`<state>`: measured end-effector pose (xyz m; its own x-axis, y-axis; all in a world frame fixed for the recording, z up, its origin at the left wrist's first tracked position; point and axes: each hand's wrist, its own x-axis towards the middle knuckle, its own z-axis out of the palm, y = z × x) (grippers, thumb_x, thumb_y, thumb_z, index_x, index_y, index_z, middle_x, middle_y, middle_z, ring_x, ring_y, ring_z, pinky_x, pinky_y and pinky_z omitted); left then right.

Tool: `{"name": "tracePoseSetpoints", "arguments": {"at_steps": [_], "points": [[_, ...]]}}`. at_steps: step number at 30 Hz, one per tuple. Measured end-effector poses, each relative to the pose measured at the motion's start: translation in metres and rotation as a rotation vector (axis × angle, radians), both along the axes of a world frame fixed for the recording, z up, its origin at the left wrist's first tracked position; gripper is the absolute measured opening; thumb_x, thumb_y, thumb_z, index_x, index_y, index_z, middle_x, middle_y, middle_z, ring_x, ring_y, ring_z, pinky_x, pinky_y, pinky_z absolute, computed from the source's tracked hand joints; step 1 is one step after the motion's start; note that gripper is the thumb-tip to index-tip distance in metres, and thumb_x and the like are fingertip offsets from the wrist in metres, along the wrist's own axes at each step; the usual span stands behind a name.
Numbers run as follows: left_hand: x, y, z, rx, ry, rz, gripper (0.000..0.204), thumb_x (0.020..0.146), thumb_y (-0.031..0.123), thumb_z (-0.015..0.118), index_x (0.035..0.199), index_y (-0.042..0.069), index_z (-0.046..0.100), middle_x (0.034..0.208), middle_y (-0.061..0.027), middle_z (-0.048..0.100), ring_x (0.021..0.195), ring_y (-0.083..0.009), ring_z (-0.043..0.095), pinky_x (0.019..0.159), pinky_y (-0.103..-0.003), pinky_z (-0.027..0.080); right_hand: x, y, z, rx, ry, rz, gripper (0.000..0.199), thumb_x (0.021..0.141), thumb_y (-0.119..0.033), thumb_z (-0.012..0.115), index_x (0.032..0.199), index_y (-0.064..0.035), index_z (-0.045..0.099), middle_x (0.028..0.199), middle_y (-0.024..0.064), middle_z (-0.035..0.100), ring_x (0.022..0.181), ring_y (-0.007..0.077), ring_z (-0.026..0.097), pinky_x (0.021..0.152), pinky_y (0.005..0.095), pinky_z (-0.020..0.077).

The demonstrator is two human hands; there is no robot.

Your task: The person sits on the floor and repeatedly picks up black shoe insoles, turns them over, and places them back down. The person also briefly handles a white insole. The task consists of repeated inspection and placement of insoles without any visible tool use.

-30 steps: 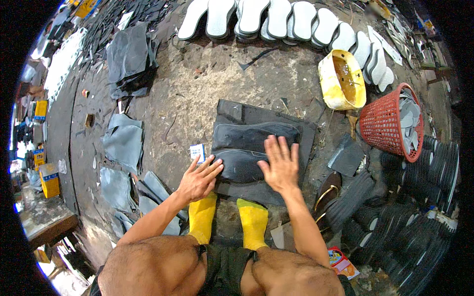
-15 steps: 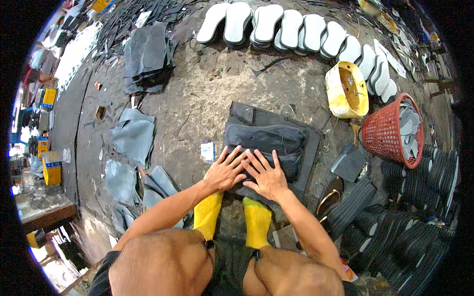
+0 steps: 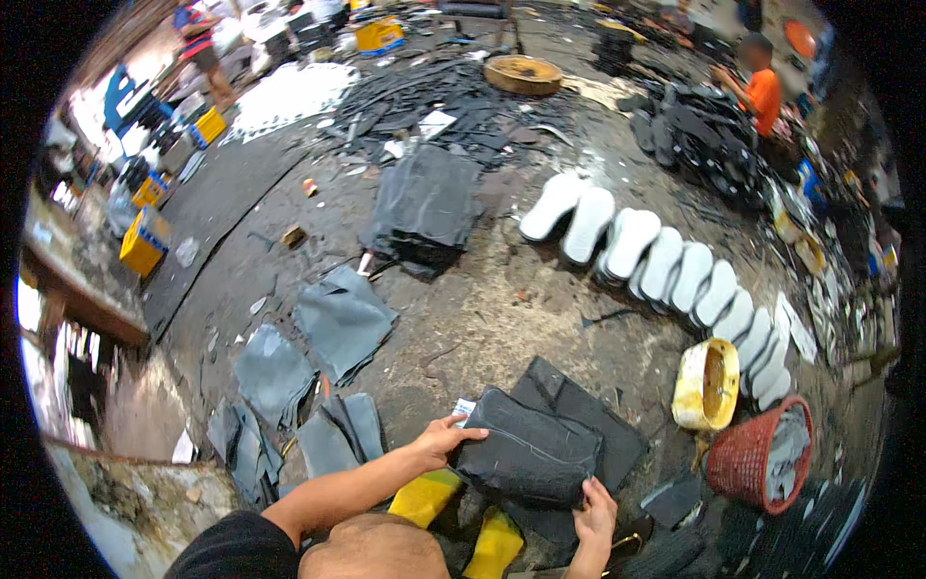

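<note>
A black rubber sheet point(image 3: 531, 449) with a pale curved line on it slants in front of me, lifted or turned against the larger dark sheet point(image 3: 603, 415) beneath. My left hand point(image 3: 449, 439) is closed on its left edge, thumb lying on top. At its lower right corner, my right hand point(image 3: 594, 510) pinches the edge between thumb and fingers. Beside my left fingertips lies a small white and blue packet point(image 3: 465, 410), partly covered. Both my feet, in yellow socks or boots point(image 3: 426, 497), are close below the sheet.
Grey sheets point(image 3: 344, 323) lie to the left, a dark stack point(image 3: 424, 205) beyond. White-topped soles point(image 3: 632, 243) curve along the right, above a yellow tub point(image 3: 689, 400) and a red basket point(image 3: 735, 473) of scraps. A person in orange point(image 3: 764, 101) sits far right; another point(image 3: 198, 43) stands far left.
My hands were spread flat, side by side on the black sheet; now they are apart, gripping its edges. The sheet has turned and shifted. My view has swung up and left, showing more floor.
</note>
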<state>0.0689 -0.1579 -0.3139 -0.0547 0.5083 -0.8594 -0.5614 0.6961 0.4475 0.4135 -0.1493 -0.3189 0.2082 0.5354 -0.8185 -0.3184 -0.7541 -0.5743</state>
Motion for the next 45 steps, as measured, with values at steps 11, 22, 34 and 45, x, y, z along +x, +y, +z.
{"name": "tracePoseSetpoints", "arguments": {"at_steps": [11, 22, 34, 45], "points": [[-0.110, 0.018, 0.089, 0.399, -0.117, 0.087, 0.041, 0.092, 0.036, 0.076, 0.106, -0.001, 0.070, 0.103, -0.0120, 0.075, 0.091, -0.0218, 0.072, 0.084, -0.036, 0.059, -0.078, 0.049, 0.150, 0.653, 0.011, 0.170, 0.063, 0.096, -0.018, 0.067, 0.151, -0.0087, 0.039, 0.120, 0.0131, 0.065, 0.104, 0.0245, 0.064, 0.083, 0.0386, 0.0503], [-0.309, 0.113, -0.002, 0.230, 0.974, 0.505, 0.044, 0.080, 0.024, 0.081, 0.118, 0.005, 0.073, 0.109, -0.0102, 0.075, 0.099, -0.0218, 0.071, 0.089, -0.034, 0.054, -0.072, 0.007, 0.182, 0.660, -0.364, 0.287, 0.050, 0.097, -0.011, 0.065, 0.143, 0.0015, 0.050, 0.113, 0.0188, 0.070, 0.095, 0.0248, 0.069, 0.084, 0.0350, 0.0554], [-0.369, 0.030, -0.091, -0.003, 1.575, 0.229, 0.037, 0.085, 0.022, 0.073, 0.120, 0.011, 0.071, 0.123, -0.0115, 0.071, 0.122, -0.0305, 0.061, 0.101, -0.040, 0.049, 0.009, 0.078, 0.279, 0.552, -1.135, 1.091, 0.034, 0.099, -0.022, 0.069, 0.125, -0.0010, 0.069, 0.119, 0.0146, 0.072, 0.106, 0.0245, 0.066, 0.097, 0.0352, 0.0505], [-0.417, 0.075, -0.051, 0.007, 1.716, -0.902, 0.042, 0.088, 0.032, 0.073, 0.127, 0.019, 0.069, 0.127, -0.0087, 0.066, 0.140, -0.0304, 0.045, 0.122, -0.054, 0.024, -0.057, 0.105, 0.258, 0.744, -1.073, 1.696, 0.027, 0.094, -0.010, 0.070, 0.120, -0.0014, 0.070, 0.108, 0.0175, 0.073, 0.099, 0.0311, 0.071, 0.090, 0.0379, 0.0541]]}}
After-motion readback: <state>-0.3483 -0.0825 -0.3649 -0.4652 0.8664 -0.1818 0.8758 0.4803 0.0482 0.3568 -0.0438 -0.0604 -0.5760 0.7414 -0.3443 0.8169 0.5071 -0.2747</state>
